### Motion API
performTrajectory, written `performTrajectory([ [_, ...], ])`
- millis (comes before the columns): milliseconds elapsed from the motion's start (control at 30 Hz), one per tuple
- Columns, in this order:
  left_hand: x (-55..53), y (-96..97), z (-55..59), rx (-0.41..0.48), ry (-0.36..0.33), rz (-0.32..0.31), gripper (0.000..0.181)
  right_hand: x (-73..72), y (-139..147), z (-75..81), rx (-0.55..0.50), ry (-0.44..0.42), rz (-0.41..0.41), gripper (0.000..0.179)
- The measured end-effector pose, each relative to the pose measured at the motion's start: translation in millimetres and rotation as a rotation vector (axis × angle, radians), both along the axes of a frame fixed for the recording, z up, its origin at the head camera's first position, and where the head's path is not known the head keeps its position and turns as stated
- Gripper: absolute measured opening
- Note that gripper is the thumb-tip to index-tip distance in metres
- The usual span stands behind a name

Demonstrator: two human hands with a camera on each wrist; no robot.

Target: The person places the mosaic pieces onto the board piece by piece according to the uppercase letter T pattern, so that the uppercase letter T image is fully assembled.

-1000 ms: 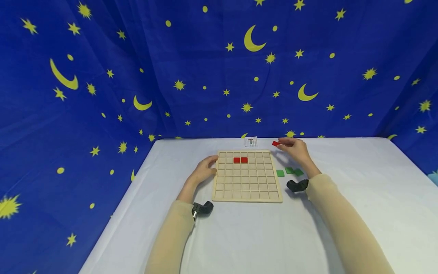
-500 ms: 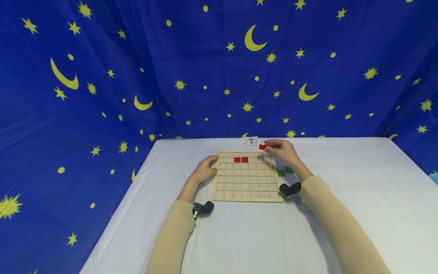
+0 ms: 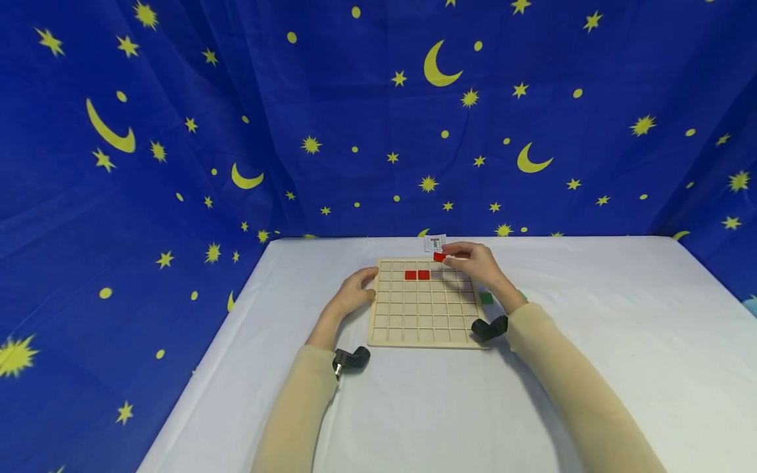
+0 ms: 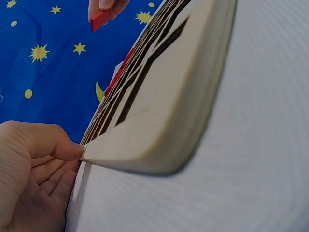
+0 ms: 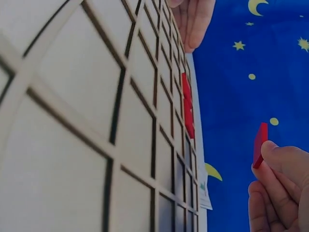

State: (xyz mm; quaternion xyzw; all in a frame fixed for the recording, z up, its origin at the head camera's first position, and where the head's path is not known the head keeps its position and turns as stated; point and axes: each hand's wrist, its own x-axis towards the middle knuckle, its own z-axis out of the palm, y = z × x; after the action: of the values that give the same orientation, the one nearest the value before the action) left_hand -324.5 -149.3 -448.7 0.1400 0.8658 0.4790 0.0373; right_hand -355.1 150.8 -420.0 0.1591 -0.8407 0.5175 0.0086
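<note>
My right hand [image 3: 476,263] pinches a red square tile [image 3: 439,257] between thumb and fingers, raised above the far edge of a wooden grid board [image 3: 426,344]. The same tile [image 5: 261,145] stands nearly edge-on in the right wrist view. Two red tiles [image 3: 416,275] lie side by side in cells of the board's second row from the back. At the board's left edge rests my left hand [image 3: 353,293], fingers and thumb spread along the rim. Its thumb [image 4: 67,146] touches the rim in the left wrist view; the fingers' far ends are partly hidden.
A small printed card [image 3: 434,243] with a grid pattern lies behind the board. One green tile [image 3: 486,298] sits by the board's right edge; others there are mostly hidden by my right wrist. A blue star-and-moon curtain [image 3: 367,131] closes off the back and left.
My right hand has carried the red tile leftward from beyond the board's far right corner to above its back edge. My left hand has stayed in place.
</note>
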Motion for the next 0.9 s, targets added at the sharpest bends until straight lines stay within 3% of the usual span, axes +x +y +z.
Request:
performTrajectory([
  [600,1.3,0.4,1.9,0.028,-0.01,0.003,0.061,-3.3,-3.1,-28.2,0.107,-0.026,0.011,0.031],
  [900,0.5,-0.5,0.8,0.038,-0.017,0.009,0.062,-1.8,-4.6,-31.8,0.15,0.023,0.019,0.031],
])
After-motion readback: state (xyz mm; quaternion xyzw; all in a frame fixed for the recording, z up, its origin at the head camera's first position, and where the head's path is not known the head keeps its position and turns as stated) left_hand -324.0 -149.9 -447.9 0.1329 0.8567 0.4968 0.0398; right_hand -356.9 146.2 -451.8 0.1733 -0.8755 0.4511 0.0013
